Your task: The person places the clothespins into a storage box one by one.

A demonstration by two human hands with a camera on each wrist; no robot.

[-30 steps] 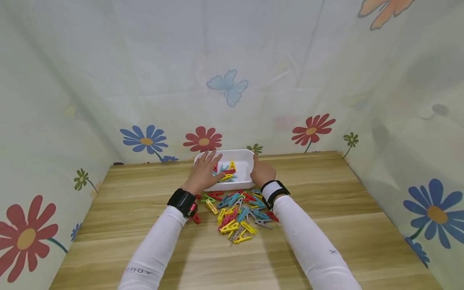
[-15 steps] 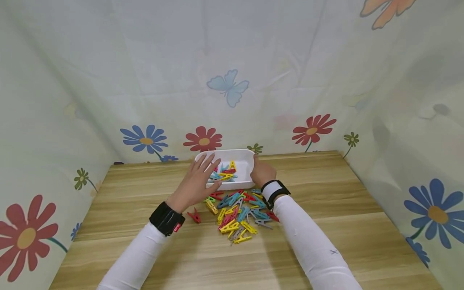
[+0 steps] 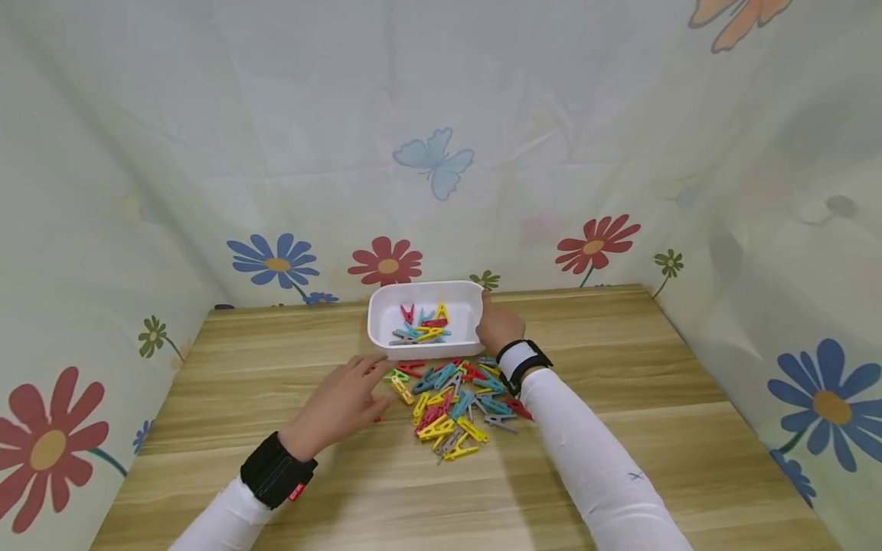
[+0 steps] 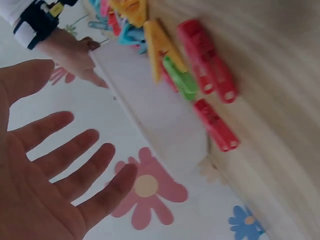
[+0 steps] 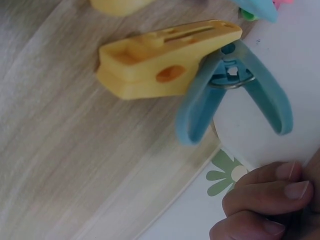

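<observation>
A white plastic tray stands at the back of the table, with several red, blue, yellow and grey clothespins inside. My right hand grips the tray's right end; in the right wrist view its fingers are curled. My left hand hovers at the left of a clothespin pile, holding nothing. Its fingers are spread in the left wrist view, apart from the tray's side and a red clothespin. In the head view it hides most of a lone red clothespin.
Loose clothespins of several colours lie heaped on the wooden table in front of the tray. A yellow clothespin and a blue one lie close below my right wrist. A flowered curtain encloses the back and sides.
My left hand has left the tray's left side and moved back toward me and to the left, down beside the pile. My right hand stays on the tray's right end.
</observation>
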